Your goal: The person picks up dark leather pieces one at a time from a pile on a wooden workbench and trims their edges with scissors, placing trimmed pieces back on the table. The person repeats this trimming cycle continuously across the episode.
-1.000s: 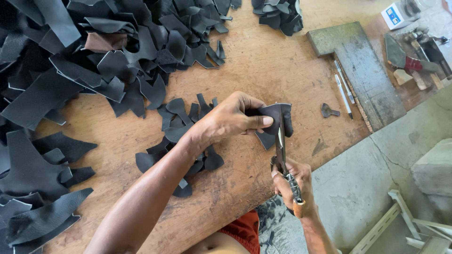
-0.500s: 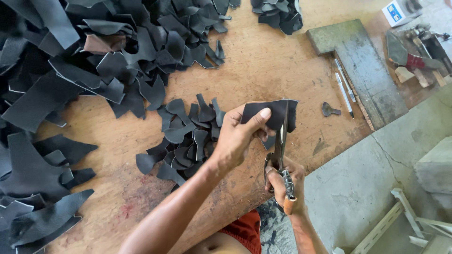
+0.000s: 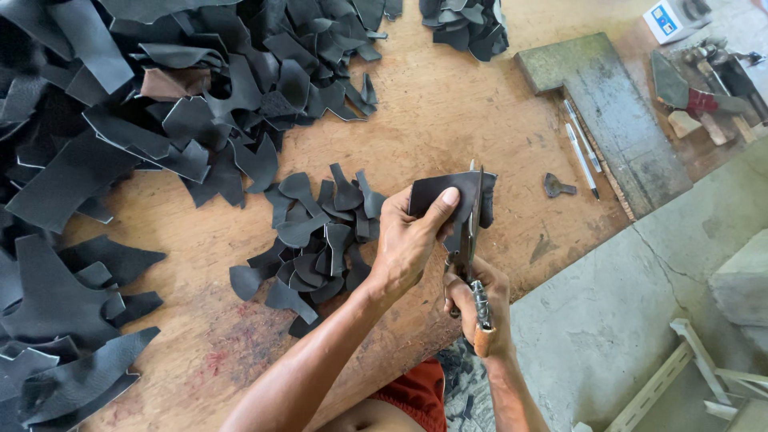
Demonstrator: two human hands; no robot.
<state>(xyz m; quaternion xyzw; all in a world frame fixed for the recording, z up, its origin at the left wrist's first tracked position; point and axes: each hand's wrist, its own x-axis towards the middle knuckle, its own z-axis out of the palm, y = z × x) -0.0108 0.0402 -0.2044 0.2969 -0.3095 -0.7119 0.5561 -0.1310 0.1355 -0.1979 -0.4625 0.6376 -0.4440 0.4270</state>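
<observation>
Our left hand [image 3: 412, 240] pinches a dark leather piece [image 3: 448, 196] near the table's [image 3: 480, 120] front edge. Our right hand [image 3: 480, 300] grips scissors [image 3: 472, 240] whose blades run close by the thumb and could nick it

The left hand [image 3: 412, 240] reaches in from the near left on a bare forearm, wrist bent, thumb laid flat on top and fingers curled beneath in a pinching grip. The right hand [image 3: 478, 300] sits nearer, just below it, fist closed in a tight grip; its fingertips seem tucked under, though partly hidden.
</observation>
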